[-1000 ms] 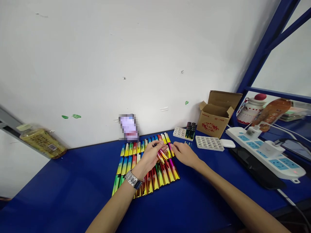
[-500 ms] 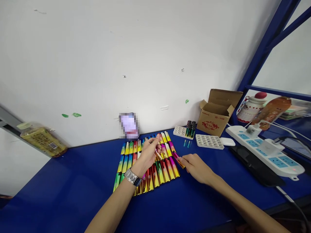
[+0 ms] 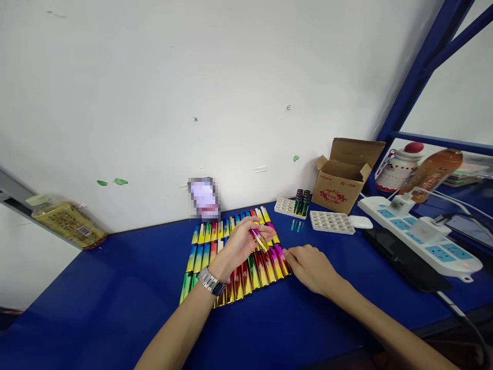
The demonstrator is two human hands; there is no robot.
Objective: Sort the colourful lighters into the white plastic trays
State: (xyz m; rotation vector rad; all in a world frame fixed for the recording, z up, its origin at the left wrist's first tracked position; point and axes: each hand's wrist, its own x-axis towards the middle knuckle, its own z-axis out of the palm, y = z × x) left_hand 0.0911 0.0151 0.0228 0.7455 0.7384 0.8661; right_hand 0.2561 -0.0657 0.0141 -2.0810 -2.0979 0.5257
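Observation:
Rows of shiny gradient-coloured lighters (image 3: 246, 277) lie side by side on the blue tabletop. My left hand (image 3: 241, 239), with a metal-band watch at its wrist, hovers over the middle of them. A magenta-and-gold lighter (image 3: 259, 240) rests tilted in its curled fingers. My right hand (image 3: 310, 262) lies on the table at the right end of the front row. Its fingers are closed, and the fingertips touch the side of the magenta-and-yellow end lighter (image 3: 283, 259). The left hand hides part of the middle rows.
A white holed tray (image 3: 283, 206) carries several upright dark green lighters (image 3: 301, 203); a second holed tray (image 3: 332, 222) is beside it. An opened cardboard box (image 3: 334, 186), a power strip (image 3: 416, 231) and a black device (image 3: 404, 259) stand right. A phone (image 3: 205, 198) leans against the wall; a bottle (image 3: 69, 221) lies left.
The magenta lighter that my right hand held at a slant now lies in line with the front row. My left hand has turned palm up, bringing the magenta-and-gold lighter into view.

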